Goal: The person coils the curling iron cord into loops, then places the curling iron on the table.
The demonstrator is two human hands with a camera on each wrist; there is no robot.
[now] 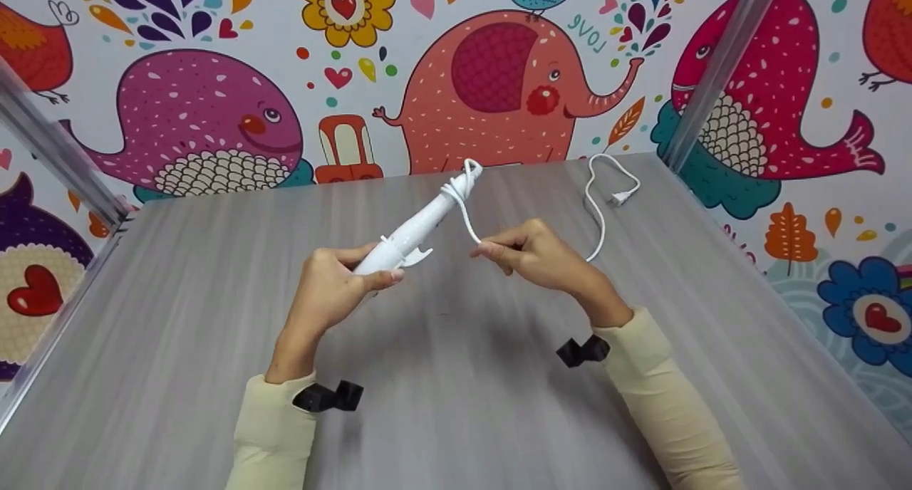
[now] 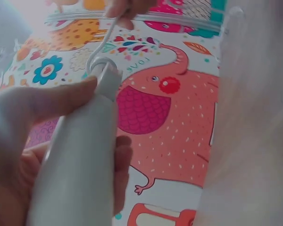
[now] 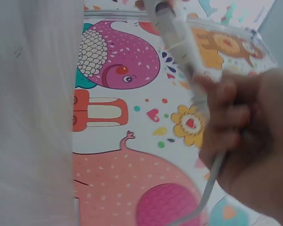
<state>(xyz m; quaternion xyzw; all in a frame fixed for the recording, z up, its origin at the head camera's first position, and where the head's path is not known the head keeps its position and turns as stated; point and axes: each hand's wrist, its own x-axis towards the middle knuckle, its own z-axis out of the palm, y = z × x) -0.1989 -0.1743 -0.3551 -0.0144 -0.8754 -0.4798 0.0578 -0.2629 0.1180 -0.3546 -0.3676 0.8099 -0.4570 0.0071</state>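
Observation:
A white curling iron (image 1: 422, 226) slants up and to the right above the table, with a small curved lever (image 1: 419, 256) on its side. My left hand (image 1: 328, 287) grips its lower part, thumb along the near side, as the left wrist view shows on the white body (image 2: 80, 160). White cord (image 1: 462, 185) is looped round the iron's far end. My right hand (image 1: 545, 258) pinches that cord between thumb and fingers, right of the iron. From the right hand the cord (image 3: 210, 183) trails down in the right wrist view; its plug (image 1: 620, 199) lies at the table's back right.
The grey wood-grain table (image 1: 178, 319) reaches back to a wall (image 1: 263, 20) printed with cartoon animals. Metal posts (image 1: 727, 70) stand at both back corners. Black wrist mounts (image 1: 584, 351) sit on the cream sleeves (image 1: 655, 376).

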